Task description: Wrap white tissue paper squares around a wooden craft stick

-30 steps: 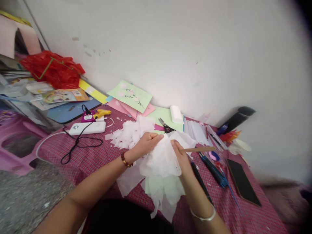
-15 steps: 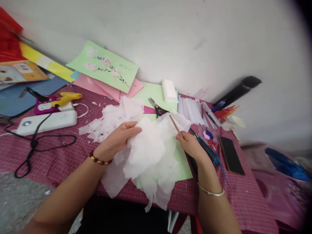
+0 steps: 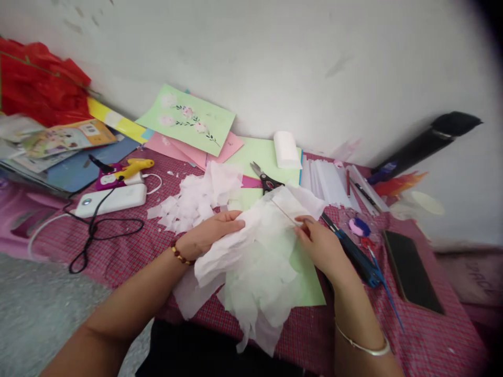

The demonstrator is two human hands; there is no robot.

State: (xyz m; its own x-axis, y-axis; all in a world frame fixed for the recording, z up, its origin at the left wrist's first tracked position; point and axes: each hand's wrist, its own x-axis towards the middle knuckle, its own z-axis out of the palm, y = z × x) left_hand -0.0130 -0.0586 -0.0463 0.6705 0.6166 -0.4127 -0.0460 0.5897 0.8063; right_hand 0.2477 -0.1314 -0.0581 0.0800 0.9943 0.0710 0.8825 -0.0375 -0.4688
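My left hand pinches the edge of a thin white tissue paper sheet, which hangs in soft folds. Between the fingers of my right hand is a thin brown wooden stick, its far end pointing up and left over the paper. Below both hands lies a loose pile of white tissue pieces, partly over a light green sheet. Black-handled scissors rest just beyond the pile. Small cut tissue scraps are heaped left of them.
A green card with pink flowers leans at the back. At left are a white power bank, black cable and yellow glue gun. A blue tool and dark phone lie right. A white roll is near the wall.
The view has shifted left, so things appear further right. My left hand has turned the tissue sheet, which now hangs folded edge-on. The stick in my right hand has tipped lower, towards the paper.
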